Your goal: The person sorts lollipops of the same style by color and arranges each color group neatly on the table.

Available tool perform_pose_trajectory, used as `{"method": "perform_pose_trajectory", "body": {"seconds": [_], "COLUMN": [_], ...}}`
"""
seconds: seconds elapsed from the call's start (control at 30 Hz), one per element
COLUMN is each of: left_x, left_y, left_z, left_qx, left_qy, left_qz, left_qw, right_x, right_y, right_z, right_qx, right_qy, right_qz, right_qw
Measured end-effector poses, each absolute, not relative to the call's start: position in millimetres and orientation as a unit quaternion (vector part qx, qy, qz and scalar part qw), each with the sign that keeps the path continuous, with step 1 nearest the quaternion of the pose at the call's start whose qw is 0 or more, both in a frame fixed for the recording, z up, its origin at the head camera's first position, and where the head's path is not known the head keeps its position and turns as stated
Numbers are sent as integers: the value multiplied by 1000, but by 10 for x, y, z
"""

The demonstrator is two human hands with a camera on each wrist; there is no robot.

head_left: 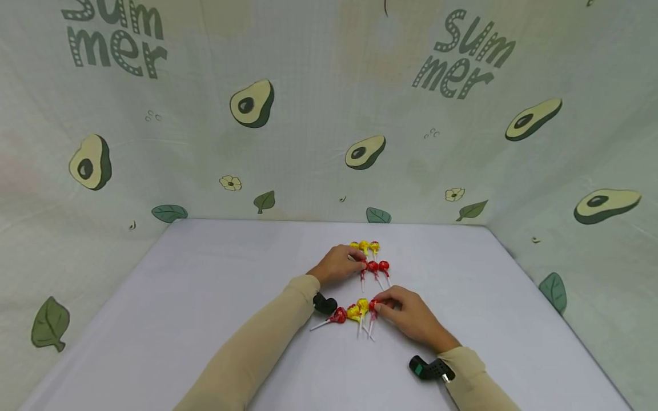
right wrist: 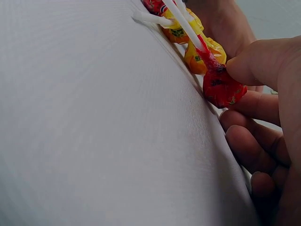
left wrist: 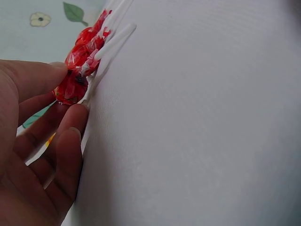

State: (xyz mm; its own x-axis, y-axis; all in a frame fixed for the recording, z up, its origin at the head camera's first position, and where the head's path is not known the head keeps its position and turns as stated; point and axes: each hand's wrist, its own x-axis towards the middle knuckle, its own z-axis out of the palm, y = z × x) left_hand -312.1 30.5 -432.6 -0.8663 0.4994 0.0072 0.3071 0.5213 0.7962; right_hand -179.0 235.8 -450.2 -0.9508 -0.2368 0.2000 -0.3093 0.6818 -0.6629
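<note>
My left hand pinches a red-wrapped lollipop by its head, at the left end of a short row. Beside it lie two more red lollipops, sticks toward me. Nearer to me, my right hand holds another red lollipop between thumb and fingers, its white stick pointing away from the palm. Just left of that one are two yellow lollipops, partly overlapping, and a red lollipop whose stick points left. Fingers cover part of both held heads.
Three yellow lollipops lie in a row behind the red row, the leftmost partly hidden by my left hand. White cloth covers the table. A printed curtain hangs behind and along the sides. Each wrist wears a black camera.
</note>
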Motion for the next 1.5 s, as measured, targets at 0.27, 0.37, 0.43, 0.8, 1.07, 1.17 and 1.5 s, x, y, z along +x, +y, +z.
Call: {"method": "perform_pose_trajectory", "body": {"seconds": [0.27, 0.37, 0.43, 0.8, 1.07, 1.17, 1.5], "left_x": [-3122, -3108, -3102, -3066, -2978, -2911, -2675], "left_y": [321, 323, 322, 250, 134, 60, -196], "left_z": [-4333, -4322, -4320, -4251, -4214, -4195, -4161], "left_qx": [226, 221, 220, 220, 220, 226, 248], "left_qy": [872, 873, 873, 863, 849, 846, 836], "left_qz": [421, 420, 421, 442, 460, 458, 449], "left_qw": [109, 111, 112, 107, 137, 150, 196], "right_x": [-1786, -1786, -1786, -1790, -1791, -1790, -1791], "right_y": [2347, 2348, 2351, 2354, 2342, 2335, 2343], "right_z": [-4489, -4490, -4492, -4472, -4488, -4490, -4485], "right_qx": [142, 142, 143, 137, 140, 137, 132], "right_qy": [-918, -917, -917, -921, -918, -920, -922], "right_qz": [369, 371, 371, 361, 369, 365, 361], "right_qw": [39, 40, 42, 47, 42, 42, 37]}}
